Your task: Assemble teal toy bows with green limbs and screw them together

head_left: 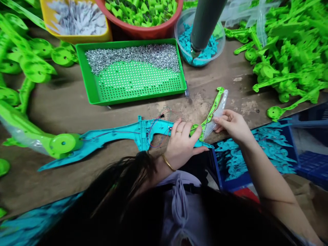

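Observation:
A long blue plastic half-shell [115, 133], shaped like a toy bow with thin wires along it, lies across the table. My left hand [183, 138], with a ring and a bracelet, is closed over its right end, fingers on top and thumb along the near edge. A slim green plastic arm [213, 108] slants up from that end. My right hand [232, 125] pinches a translucent plastic piece [219, 109] against this arm. At the shell's left end sits another green arm with a round hub [64, 144]. Loose wires [164, 114] curl beside the shell's middle.
A green perforated tray [138, 85] of screws stands beyond the shell. Behind it are a yellow bin [77, 38], a red tub [143, 32] and a clear bowl [179, 37]. A dark powered screwdriver [207, 24] hangs above. Green parts [287, 61] pile up at right.

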### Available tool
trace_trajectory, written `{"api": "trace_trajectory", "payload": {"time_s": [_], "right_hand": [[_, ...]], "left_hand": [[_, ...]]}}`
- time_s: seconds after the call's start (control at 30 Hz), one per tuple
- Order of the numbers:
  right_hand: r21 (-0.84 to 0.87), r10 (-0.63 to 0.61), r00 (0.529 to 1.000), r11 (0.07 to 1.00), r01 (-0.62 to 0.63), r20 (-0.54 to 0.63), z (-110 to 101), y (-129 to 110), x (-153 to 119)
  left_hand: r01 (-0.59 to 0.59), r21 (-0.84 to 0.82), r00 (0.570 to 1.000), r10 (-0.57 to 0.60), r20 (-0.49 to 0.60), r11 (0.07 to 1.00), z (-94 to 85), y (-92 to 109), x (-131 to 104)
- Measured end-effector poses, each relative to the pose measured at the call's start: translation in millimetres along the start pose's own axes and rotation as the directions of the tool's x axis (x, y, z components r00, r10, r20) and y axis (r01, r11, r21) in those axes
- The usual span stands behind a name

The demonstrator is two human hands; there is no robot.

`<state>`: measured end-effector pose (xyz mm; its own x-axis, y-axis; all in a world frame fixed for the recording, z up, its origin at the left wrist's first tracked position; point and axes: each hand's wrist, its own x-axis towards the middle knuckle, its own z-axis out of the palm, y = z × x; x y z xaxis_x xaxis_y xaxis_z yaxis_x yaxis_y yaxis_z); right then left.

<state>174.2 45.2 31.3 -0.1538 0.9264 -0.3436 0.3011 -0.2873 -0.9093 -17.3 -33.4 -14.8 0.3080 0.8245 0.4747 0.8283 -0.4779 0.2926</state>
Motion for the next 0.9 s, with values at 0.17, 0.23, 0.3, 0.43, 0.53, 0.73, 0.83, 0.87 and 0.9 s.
{"api": "trace_trajectory", "payload": {"time_s": [0.17, 0.23, 0.3, 0.43, 0.53, 0.73, 0.83, 0.87, 0.9], "right_hand": [[-0.079, 0.013, 0.999, 0.997, -0.011, 0.031, -2.6, -3.9, -1.5], [-0.062, 0.018, 0.998, 0.998, -0.015, 0.052, -3.1, -5.3, -2.2], [-0.037, 0.019, 0.998, 0.999, -0.017, 0.060, -2.8, -6.4, -2.9], [-0.018, 0.012, 0.998, 1.000, -0.011, 0.060, -2.7, -6.2, -3.9], [-0.026, 0.000, 0.998, 1.000, 0.002, 0.068, -4.4, -5.1, -3.8], [-0.043, 0.002, 0.995, 0.999, 0.002, 0.096, -8.7, -4.7, -2.7], [-0.051, 0.011, 0.993, 0.999, -0.005, 0.113, -9.8, -4.7, -1.8], [-0.052, 0.015, 0.993, 0.999, -0.009, 0.115, -9.8, -5.0, -1.3], [-0.053, 0.021, 0.993, 0.999, -0.015, 0.114, -9.7, -5.4, -0.7]], "left_hand": [[-0.030, 0.009, 0.998, 0.031, -0.063, 0.999, 2.7, -2.2, -1.9], [-0.035, -0.001, 0.998, 0.035, -0.058, 0.999, 3.6, -3.1, -2.9], [-0.039, 0.005, 0.997, 0.039, -0.064, 0.999, 3.4, -3.4, -3.5], [-0.038, 0.016, 0.997, 0.039, -0.059, 0.999, 0.7, -1.9, -2.3], [-0.008, 0.002, 1.000, 0.008, 0.013, 1.000, -1.7, 0.0, -0.3], [0.001, 0.019, 0.999, -0.002, 0.033, 1.000, -4.1, 1.0, 1.4], [-0.004, 0.013, 1.000, 0.003, 0.031, 1.000, -4.8, 0.7, 1.6], [-0.004, 0.005, 0.999, 0.004, 0.038, 1.000, -4.9, 0.6, 1.6], [-0.004, -0.005, 0.999, 0.004, 0.047, 1.000, -5.1, 0.4, 1.6]]}}
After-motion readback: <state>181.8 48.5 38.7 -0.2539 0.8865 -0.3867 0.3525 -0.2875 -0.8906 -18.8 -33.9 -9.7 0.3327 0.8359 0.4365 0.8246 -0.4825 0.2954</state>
